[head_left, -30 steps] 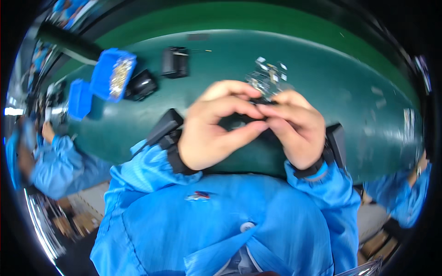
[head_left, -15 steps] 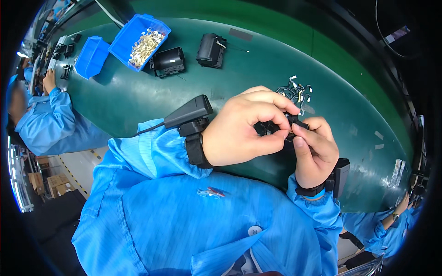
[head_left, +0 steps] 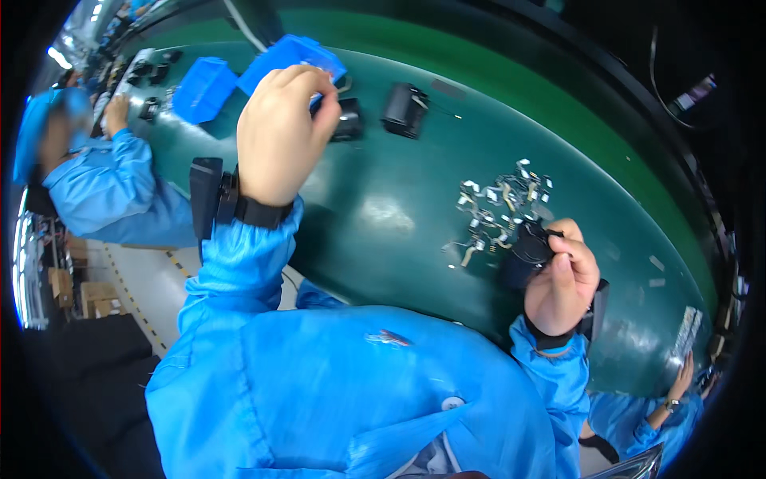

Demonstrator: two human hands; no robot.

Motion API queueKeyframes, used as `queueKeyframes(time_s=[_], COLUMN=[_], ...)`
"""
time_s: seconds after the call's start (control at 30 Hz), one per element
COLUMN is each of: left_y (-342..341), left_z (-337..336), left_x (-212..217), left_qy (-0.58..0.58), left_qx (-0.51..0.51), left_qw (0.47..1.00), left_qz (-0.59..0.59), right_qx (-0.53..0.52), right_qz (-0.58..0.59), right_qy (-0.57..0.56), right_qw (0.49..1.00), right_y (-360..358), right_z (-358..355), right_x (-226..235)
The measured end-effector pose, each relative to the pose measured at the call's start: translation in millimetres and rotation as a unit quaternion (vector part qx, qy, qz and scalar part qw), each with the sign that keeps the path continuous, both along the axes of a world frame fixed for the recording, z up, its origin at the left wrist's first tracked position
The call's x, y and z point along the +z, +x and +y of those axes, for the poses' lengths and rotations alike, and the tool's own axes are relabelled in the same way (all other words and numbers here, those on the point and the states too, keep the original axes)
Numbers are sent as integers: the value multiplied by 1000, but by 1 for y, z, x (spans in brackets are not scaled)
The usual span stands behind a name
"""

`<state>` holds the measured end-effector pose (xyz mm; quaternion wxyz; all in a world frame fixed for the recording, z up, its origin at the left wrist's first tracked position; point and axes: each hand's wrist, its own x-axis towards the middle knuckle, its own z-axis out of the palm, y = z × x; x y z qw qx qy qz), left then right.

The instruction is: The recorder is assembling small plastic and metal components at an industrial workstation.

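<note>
Shift since the earlier frame: the left hand [head_left: 281,136] has left the black part [head_left: 532,242] and gone to the larger blue bin [head_left: 289,49]; the right hand [head_left: 565,279] now has the part alone. The view has also swung, so the bench [head_left: 383,211] sits differently in it.
Left fingers: curled, with thumb and forefinger near each other in front of the bin; the picture is blurred there, so I cannot tell whether they have hold of anything or reach inside.
Right fingers: closed in a pinch on the black part's right side, thumb against the other fingers. Gripped by that side, the part keeps most of its surface uncovered, which probably leaves room to work on it.
Black part: at the right hand's fingertips, toward the bench's near edge and right end.
Connector pile: small wired connectors [head_left: 501,195] lie loose between the black part and the bench's far edge, perhaps kept there to be within easy reach of the right hand.
Bins: the larger one stands by the far edge toward the left end, its contents mostly hidden by the hand; the smaller blue bin [head_left: 203,89] is just left of it.
Housings: one black housing [head_left: 405,110] lies near the far edge; another [head_left: 349,120] is partly behind the left hand.
Wrists: black units [head_left: 206,195] are strapped on both, likely worn outward to leave the fingers free.
</note>
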<state>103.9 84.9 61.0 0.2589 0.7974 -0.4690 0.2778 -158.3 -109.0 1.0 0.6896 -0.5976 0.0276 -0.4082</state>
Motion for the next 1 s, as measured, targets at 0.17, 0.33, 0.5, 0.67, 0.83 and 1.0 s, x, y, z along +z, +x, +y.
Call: queueKeyframes(time_s=[0.17,0.33,0.5,0.67,0.83,1.0], left_y=[67,48,-76,-99,-108,-109], left_z=[48,28,-33,-64,-70,-68], left_x=[-18,-12,-2,-18,-37,-44], left_qy=[114,60,44,15,-106,-81], left_qx=[183,125,-311,-373,-348,-375], left_qw=[976,988,773,511,599,687], left_qz=[-19,-61,551,774,714,617], right_qx=[27,21,55,3,-132,-67], right_qz=[34,73,67,42,112,215], right_qy=[-15,-35,-57,-81,-129,18], right_qw=[999,997,995,996,976,974], right_y=[-9,-4,-3,0,4,-1], right_z=[7,6,1,-1,2,2], right_x=[7,5,3,2,8,16])
